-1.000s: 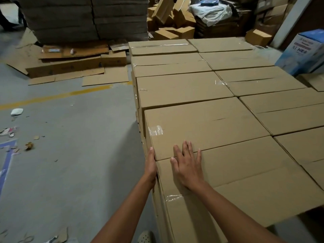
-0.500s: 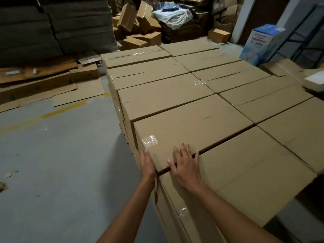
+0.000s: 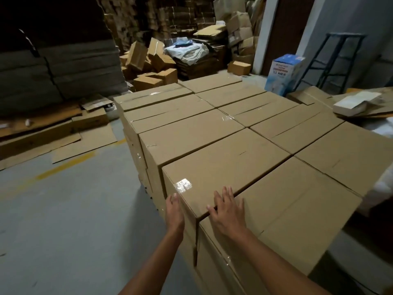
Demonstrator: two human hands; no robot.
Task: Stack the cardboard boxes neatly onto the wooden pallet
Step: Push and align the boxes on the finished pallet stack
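A block of taped cardboard boxes fills the middle of the view, stacked in two rows. The nearest box (image 3: pixel 297 220) lies just in front of me, and the second box (image 3: pixel 223 165) stands a little higher behind it. My left hand (image 3: pixel 174 211) lies flat against the left side face of the second box, near its front corner. My right hand (image 3: pixel 228 211) rests flat on top of the nearest box, fingers straight and touching the second box's front edge. The pallet under the stack is hidden.
Grey concrete floor (image 3: pixel 63 231) with a yellow line stretches to the left. Flattened cardboard sheets (image 3: pixel 63 133) lie beyond it. Loose boxes (image 3: pixel 148 79) pile up at the back. A blue-and-white carton (image 3: pixel 285 73) and a dark stool frame (image 3: pixel 336 58) stand at the right.
The view has swung to the right and lifted. A dark gap has opened between the nearest box and the second box. Both hands stay at the same corner.
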